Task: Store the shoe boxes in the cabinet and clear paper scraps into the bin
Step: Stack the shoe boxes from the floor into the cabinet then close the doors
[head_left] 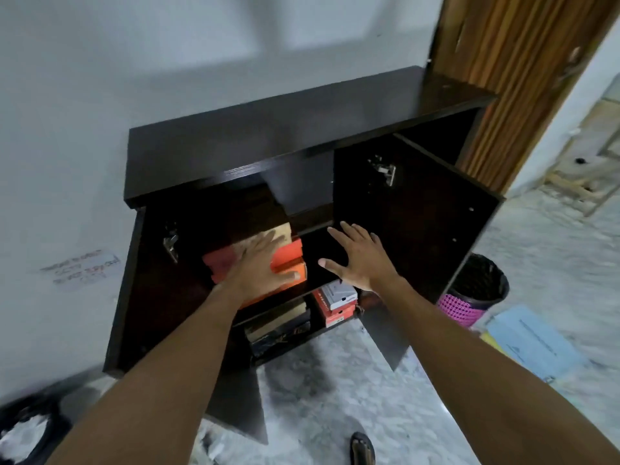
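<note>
A dark wooden cabinet (268, 139) stands against the wall with both doors swung open. On its upper shelf lies an orange shoe box (290, 260), with a tan box (280, 233) behind it. My left hand (260, 266) presses flat on the orange box, fingers straight. To its right my right hand (357, 260) hovers with spread fingers in front of the dark shelf opening, holding nothing. On the lower shelf sit a white and red shoe box (335, 302) and a dark box (278, 325). A pink and black bin (474, 290) stands on the floor right of the cabinet.
The right cabinet door (412, 223) juts out toward me. Blue and yellow papers (533, 344) lie on the floor at the right. A dark container (27, 427) with white scraps is at the bottom left. A sandal (362, 449) shows at the bottom. A wooden door (516, 72) stands at the back.
</note>
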